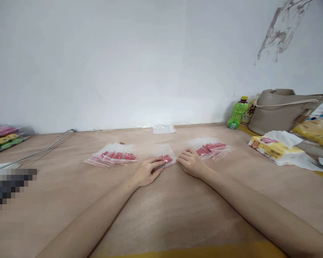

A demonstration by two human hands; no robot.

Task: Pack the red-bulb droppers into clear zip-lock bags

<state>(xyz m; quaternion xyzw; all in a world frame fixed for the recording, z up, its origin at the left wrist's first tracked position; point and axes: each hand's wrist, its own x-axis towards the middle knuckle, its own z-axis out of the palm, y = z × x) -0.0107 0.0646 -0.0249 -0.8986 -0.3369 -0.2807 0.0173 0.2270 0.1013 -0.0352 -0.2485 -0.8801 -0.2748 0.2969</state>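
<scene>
A small clear zip bag (164, 150) with red pieces inside lies flat in front of me, its zip end towards me. My left hand (148, 171) rests at its lower left, fingers stretched over the bag and thumb apart. At the lower right corner of the same bag is my right hand (191, 163), fingers bent and close together; what is under its fingertips is hidden. To the left lies a fanned stack of similar filled bags (114, 154), and a second fanned stack (211, 147) lies just beyond my right hand.
Clear bags (164, 129) lie by the wall. At right stand a green bottle (238, 113), a yellow tissue pack (276, 148) and a grey-beige bag (278, 111). Colourful packets (4, 138) and a grey cable (47, 147) are at left. The wooden table (161, 215) spans the front.
</scene>
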